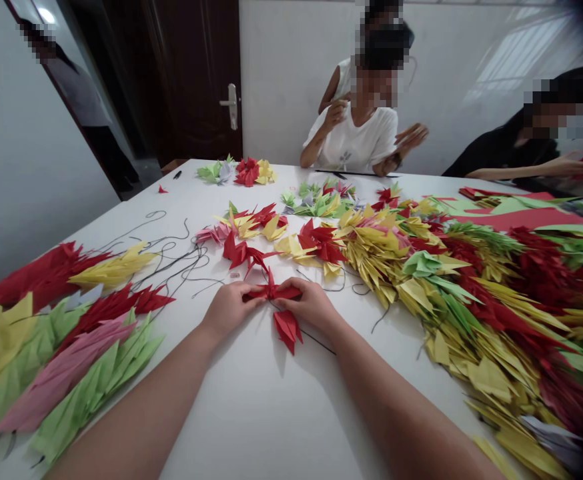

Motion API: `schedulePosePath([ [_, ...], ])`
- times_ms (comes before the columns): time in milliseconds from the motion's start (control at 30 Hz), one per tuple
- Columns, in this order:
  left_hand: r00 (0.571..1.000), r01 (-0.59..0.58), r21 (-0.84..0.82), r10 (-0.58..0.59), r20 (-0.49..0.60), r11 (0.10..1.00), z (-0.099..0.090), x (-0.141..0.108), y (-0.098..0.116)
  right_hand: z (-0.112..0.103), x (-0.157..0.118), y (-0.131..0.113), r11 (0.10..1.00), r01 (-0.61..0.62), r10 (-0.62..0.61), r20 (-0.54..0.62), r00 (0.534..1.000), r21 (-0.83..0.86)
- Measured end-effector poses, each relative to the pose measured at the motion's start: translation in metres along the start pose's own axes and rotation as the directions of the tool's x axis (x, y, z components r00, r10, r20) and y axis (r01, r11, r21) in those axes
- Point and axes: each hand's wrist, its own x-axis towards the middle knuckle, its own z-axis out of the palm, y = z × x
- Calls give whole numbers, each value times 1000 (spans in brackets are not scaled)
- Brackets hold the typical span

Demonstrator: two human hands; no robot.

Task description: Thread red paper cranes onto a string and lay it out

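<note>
Red paper crane [271, 291] pinched at both ends: left hand [227, 307], right hand [315, 307]; forearms [154, 390] converging.

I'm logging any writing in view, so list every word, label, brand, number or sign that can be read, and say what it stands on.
No text can be read in this picture.
Small reddish mark on the white table, just beyond the left hand: too small and blurred to read.
Print on the white shirt across the table: blurred; I cannot tell whether it includes lettering.
</note>
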Motion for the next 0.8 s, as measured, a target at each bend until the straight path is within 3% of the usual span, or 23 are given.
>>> schedulePosePath([
  [167,997,-76,-14,76,8,997,-1,0,-1,-4,1,1,996,-11,6,53,999,83],
  [467,999,-15,-218,4,-54,976,-4,-2,3,-5,0,4,957,-24,20,15,1000,289],
  [633,999,33,-345,-28,19,938,-7,-2,6,-4,1,5,914,-22,17,16,1000,406],
  [800,1000,-7,-330,6,-3,944,-7,-2,5,-3,1,4,898,-38,32,23,999,439],
])
